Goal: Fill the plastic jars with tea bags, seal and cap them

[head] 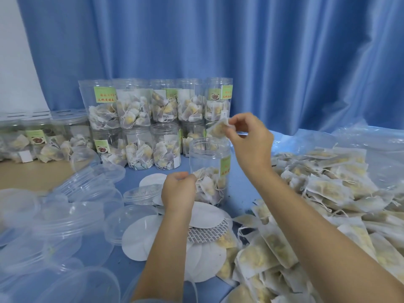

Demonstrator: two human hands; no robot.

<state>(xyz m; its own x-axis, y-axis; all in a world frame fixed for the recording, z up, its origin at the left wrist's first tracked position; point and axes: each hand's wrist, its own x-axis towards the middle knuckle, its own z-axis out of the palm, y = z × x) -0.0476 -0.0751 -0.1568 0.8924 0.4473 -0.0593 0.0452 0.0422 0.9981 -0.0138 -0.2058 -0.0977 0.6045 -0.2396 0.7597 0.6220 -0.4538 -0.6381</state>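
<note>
Single head-worn view, wide-angle, looking forward and down, close over table (242,184).

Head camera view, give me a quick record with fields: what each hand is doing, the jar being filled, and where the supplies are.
right hand: right hand pinches a white paper tea bag above the jar's mouth
left hand: left hand rests against the jar's lower side
jar: clear plastic jar with green label, upright, uncapped, partly filled
tea bag supply: heap of loose tea bags to the right
seals: white round seal discs in front of the jar
lids: clear plastic lids on the left
</note>
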